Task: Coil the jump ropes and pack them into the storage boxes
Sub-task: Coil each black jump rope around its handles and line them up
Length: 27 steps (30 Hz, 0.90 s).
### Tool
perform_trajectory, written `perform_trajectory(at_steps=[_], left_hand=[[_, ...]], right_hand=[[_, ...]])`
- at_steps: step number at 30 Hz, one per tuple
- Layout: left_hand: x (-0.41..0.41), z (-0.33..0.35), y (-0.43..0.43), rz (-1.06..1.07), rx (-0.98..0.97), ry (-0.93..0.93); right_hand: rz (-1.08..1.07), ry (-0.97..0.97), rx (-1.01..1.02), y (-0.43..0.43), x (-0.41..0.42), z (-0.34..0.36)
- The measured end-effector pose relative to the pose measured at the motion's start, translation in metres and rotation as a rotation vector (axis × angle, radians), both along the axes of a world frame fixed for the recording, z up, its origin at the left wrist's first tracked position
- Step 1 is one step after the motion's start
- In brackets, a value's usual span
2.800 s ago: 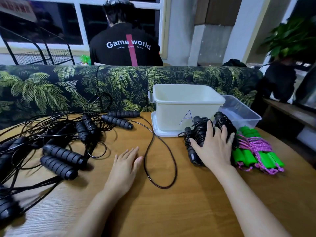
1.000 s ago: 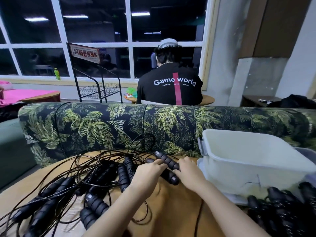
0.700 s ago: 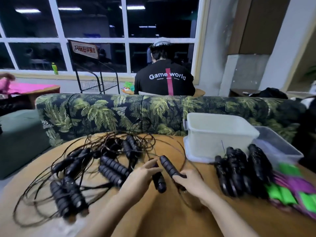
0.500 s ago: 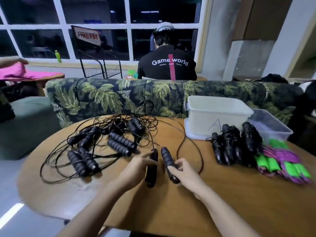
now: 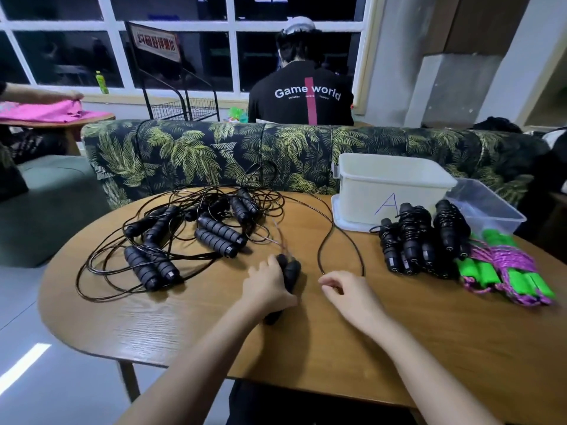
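Left hand (image 5: 267,288): fingers (image 5: 260,271) curled over two black handles (image 5: 291,271), gripping them side by side as a pair. The handles lay low on the wooden desk (image 5: 306,342), near its middle, their near ends sticking out below the palm.

Right hand (image 5: 352,299): fingers (image 5: 326,281) loosely bent, thumb close to the forefinger, just beside the loop of black cord (image 5: 320,250). Could not tell whether they had hold of the cord or only hovered at it.

The cord ran from the handles up toward the far edge of the desk and back down in a long loop.

Left of the hands: tangled pile of black jump ropes (image 5: 196,234), handles and cords mixed.

Right of the hands: coiled black ropes (image 5: 414,240) lying in a row, then green-handled ropes (image 5: 503,268) wound with purple cord.

Behind those: white box (image 5: 389,185) marked "A", and a clear box (image 5: 484,210) just beside it on the right. Both stood open.

Beyond the desk: palm-print sofa (image 5: 190,151).
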<state>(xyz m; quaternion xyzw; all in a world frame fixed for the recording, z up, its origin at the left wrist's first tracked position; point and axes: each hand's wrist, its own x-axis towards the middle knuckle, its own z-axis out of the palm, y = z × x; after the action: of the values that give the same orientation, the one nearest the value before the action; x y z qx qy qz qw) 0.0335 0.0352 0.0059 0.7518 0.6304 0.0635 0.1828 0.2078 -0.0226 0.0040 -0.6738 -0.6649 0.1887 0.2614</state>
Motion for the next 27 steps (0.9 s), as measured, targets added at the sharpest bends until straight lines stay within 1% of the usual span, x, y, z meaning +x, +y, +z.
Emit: perform_trajectory(at_steps=[2, 4, 7, 10, 13, 17, 22, 27], left_hand=[[-0.006, 0.002, -0.004, -0.195, -0.025, 0.015], [-0.016, 0.003, -0.007, -0.398, -0.017, 0.082], [-0.033, 0.005, -0.006, -0.543, 0.036, 0.153], [-0.043, 0.003, 0.0, -0.605, 0.038, 0.14], [-0.047, 0.0, 0.006, -0.635, -0.001, 0.048], [-0.05, -0.003, 0.011, -0.668, 0.009, -0.02], [-0.051, -0.009, 0.018, -0.71, 0.085, -0.034], [-0.048, -0.014, 0.027, -0.73, 0.155, -0.071]], right_hand=[[-0.011, 0.007, 0.067, 0.001, 0.016, -0.003], [0.03, -0.033, 0.148, 0.004, 0.029, -0.006], [0.179, -0.134, 0.223, 0.007, 0.041, -0.007], [0.383, -0.261, 0.2, 0.013, 0.044, -0.012], [0.471, -0.399, 0.182, 0.022, 0.046, -0.022], [0.487, -0.451, 0.143, 0.03, 0.052, -0.026], [0.466, -0.497, 0.296, 0.023, 0.058, -0.03], [0.39, -0.53, 0.282, 0.005, 0.061, -0.032]])
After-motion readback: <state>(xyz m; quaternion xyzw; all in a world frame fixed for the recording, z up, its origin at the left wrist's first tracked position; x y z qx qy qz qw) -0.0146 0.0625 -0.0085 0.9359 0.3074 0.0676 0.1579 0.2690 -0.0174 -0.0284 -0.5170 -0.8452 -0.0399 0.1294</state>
